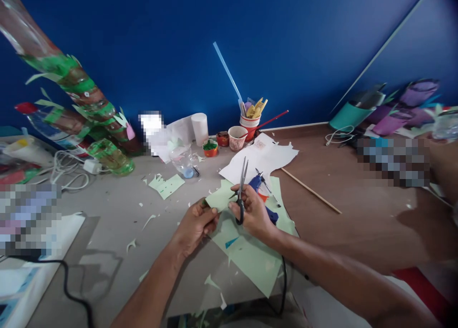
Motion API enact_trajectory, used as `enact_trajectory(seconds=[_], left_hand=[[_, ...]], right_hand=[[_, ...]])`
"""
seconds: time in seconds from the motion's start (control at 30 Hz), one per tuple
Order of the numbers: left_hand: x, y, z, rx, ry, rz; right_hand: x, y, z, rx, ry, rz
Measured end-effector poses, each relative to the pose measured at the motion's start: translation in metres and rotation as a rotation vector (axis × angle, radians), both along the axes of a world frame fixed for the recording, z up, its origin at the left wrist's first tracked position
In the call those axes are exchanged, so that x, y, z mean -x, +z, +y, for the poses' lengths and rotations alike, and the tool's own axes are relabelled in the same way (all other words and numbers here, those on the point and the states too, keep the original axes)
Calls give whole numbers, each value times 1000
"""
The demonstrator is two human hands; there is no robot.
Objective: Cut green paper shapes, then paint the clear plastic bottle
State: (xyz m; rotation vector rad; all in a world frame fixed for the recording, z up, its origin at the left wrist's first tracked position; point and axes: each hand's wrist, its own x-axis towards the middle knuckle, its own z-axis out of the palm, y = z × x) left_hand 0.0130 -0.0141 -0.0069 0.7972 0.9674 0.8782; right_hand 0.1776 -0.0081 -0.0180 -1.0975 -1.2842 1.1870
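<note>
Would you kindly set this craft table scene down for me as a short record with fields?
Left: left hand pinches a green paper piece
Right: right hand grips scissors, blades pointing away from the person
Under hands: large green sheet on the table
Behind: blue glue gun, white paper, wooden stick, cups
Scraps: green offcuts scattered to the left

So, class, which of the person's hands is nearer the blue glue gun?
Right. The right hand, holding scissors, sits just in front of the glue gun, overlapping it in view. The left hand, pinching a pale green paper piece, is farther off to the gun's left.
</note>
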Motion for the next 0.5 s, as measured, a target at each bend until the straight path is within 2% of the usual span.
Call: enact_trajectory(seconds=[0.17, 0.33, 0.5], left_hand=[[7, 4, 4, -16, 157, -43], [16, 6, 8, -42, 215, -66], [18, 2, 12, -35, 293, -54]], right_hand=[[-2, 5, -1, -2, 24, 42], [-4, 6, -1, 16, 73, 81], [-6, 3, -1, 37, 120, -11]])
